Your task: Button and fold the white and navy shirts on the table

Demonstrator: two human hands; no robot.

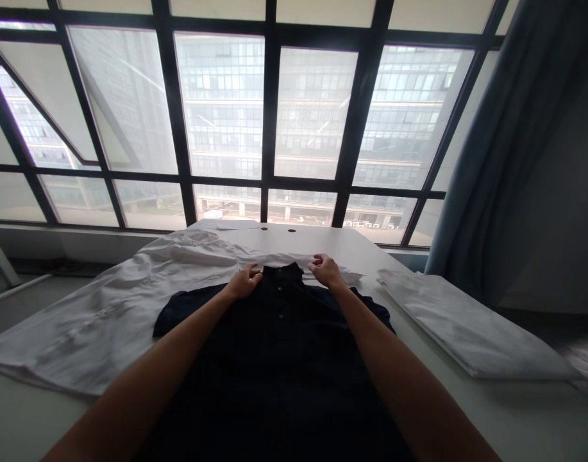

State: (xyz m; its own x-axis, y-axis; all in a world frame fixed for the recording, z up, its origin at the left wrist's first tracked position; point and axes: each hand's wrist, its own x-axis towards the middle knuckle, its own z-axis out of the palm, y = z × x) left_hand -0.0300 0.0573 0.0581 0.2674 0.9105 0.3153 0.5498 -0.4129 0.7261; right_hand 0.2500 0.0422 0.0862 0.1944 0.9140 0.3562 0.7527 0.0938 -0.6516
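1. Left hand (245, 282): rests on the left shoulder of the dark navy button-front shirt (279, 359), just beside the collar. Its fingers (255, 276) are bent together and pinch the dark cloth at its top edge.
2. Right hand (326, 269): lies at the other side of the collar, level with the left hand. Its fingers (315, 260) are curled inward where the dark cloth meets the white cloth behind it. Whether they grip anything, and which cloth, cannot be told from here.
3. The navy shirt lies flat and face up in the middle of the white desk (515, 410). Its collar points toward the window and its hem toward the person. The button placket runs straight down the centre, and both short sleeves are spread outward. Both bare forearms cross it from the near edge.
4. Crumpled white long shirt (120, 301): spread over the left part of the desk. One strip of it reaches behind the navy collar and passes under the right hand.
5. Folded white cloth rectangle (462, 327): lies on the right part of the desk, well apart from the navy shirt.
6. Two small round holes (292, 230) mark the far edge of the desk.
7. Large black-framed grid window (274, 115): fills the wall beyond the desk and shows an office block outside.
8. Blue-grey curtain (505, 160): hangs at the right of the window.
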